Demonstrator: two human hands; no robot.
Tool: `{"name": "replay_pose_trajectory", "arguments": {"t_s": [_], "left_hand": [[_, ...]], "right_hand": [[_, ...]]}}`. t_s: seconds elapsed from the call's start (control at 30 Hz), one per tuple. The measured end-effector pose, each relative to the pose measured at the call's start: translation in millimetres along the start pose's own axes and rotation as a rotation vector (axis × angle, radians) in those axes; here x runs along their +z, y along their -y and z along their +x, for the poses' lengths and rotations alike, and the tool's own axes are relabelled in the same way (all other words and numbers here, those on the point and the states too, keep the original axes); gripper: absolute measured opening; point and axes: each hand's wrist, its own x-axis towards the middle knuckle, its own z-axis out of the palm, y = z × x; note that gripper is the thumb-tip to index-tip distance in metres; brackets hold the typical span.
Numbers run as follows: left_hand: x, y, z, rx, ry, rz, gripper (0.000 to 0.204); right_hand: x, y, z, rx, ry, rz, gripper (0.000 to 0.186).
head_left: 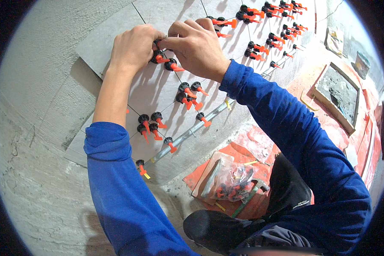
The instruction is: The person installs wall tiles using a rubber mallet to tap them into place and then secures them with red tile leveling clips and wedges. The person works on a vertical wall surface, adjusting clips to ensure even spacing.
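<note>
My left hand (134, 48) and my right hand (197, 50) meet over the pale grey floor tiles (153, 96), fingers closed on one black and red tile leveling clip (156, 43) at a joint. My fingertips hide most of that clip. Just below it, two more clips (171, 65) stand with their red handles pointing right. Groups of similar clips (188, 95) are set at the tile corners nearer to me, and a further group (150, 126) stands to the left of those.
A metal strip (190, 137) runs along the tiles' near edge. On red sheeting lie a plastic bag of clips (234, 182) and a hammer (252, 194). At right are a mortar tray (338, 96) and a bucket (362, 64). Many clips (275, 40) stand farther right.
</note>
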Motion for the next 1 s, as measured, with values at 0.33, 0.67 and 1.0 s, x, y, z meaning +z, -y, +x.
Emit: {"name": "replay_pose_trajectory", "arguments": {"t_s": [0.33,0.67,1.0], "left_hand": [[-1,-1,0,-0.008,0.007,-0.013,0.027],[1,0,0,0.010,-0.001,0.043,0.029],[0,-1,-1,0.012,-0.018,0.069,0.031]], "right_hand": [[-6,5,0,0.194,0.069,-0.046,0.038],[4,14,-3,0.236,0.013,0.007,0.029],[8,15,-5,0.165,-0.026,-0.005,0.029]]}}
